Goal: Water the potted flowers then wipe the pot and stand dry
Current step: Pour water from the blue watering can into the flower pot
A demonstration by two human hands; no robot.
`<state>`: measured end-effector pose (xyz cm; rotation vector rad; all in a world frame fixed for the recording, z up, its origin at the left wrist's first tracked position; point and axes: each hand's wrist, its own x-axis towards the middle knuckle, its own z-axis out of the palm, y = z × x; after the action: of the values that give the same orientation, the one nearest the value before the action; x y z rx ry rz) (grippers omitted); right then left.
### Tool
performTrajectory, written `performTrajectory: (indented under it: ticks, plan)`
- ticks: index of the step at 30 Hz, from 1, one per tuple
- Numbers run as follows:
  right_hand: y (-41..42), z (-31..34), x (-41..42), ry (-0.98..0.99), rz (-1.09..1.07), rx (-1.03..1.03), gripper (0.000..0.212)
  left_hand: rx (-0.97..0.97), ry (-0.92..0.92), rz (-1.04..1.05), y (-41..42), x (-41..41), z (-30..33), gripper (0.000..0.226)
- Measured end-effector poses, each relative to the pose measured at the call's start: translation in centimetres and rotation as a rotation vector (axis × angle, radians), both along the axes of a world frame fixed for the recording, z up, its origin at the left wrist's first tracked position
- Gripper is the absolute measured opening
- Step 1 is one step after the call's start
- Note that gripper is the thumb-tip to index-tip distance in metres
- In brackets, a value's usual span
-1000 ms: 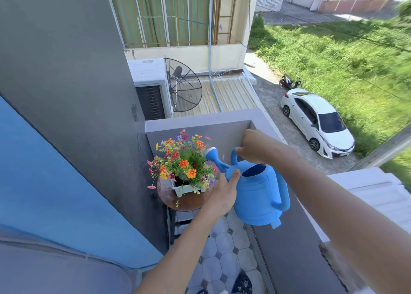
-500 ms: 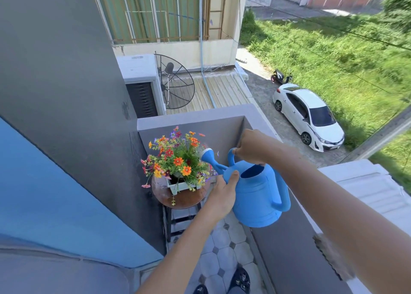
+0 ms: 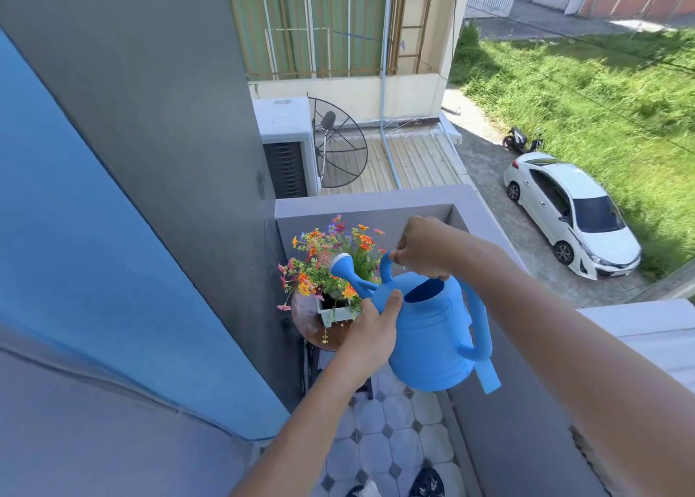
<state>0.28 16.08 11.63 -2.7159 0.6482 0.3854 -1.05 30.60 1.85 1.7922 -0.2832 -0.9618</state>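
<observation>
Pot point(image 3: 336, 313) half-hidden behind left hand point(image 3: 370, 331) (fingers cupping can point(image 3: 432, 331)); right hand's point(image 3: 421, 248) fingers around handle.

Harsh bright daylight, balcony walls in shade, wide-angle bending at edges — soft blur on near forearms

Both hands hold a blue watering can point(image 3: 432, 331) over potted flowers point(image 3: 327, 267)
</observation>
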Motion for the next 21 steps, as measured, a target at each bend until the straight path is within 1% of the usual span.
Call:
performTrajectory:
  ticks: [2,6,8,13,15,17,21]
  plan:
    - [-0.1,0.0,-0.1,0.003,0.008,0.000,0.028,0.005,0.001,-0.012,0.1,-0.2,0.1,0.079]
    - [-0.6,0.0,-0.6,0.005,-0.006,-0.013,0.037,-0.005,0.021,-0.041,-0.7,-0.8,-0.3,0.095]
    - [-1.1,0.0,-1.0,0.016,-0.017,-0.018,0.039,-0.008,0.036,-0.054,-1.3,-1.1,-0.5,0.100]
    - [-2.5,0.2,-2.1,0.028,-0.069,-0.028,0.039,0.008,-0.006,-0.086,-2.8,-1.6,-0.1,0.095]
    - [-3.0,0.3,-2.5,0.029,-0.092,-0.040,0.036,0.008,0.022,-0.094,-3.5,-1.7,-0.1,0.091]
    - [-3.5,0.3,-2.8,0.025,-0.117,-0.048,0.031,0.009,0.040,-0.093,-3.9,-1.7,-0.1,0.091]
    - [-3.9,0.3,-2.8,0.020,-0.134,-0.034,0.030,-0.031,0.040,-0.101,-4.3,-1.2,0.1,0.087]
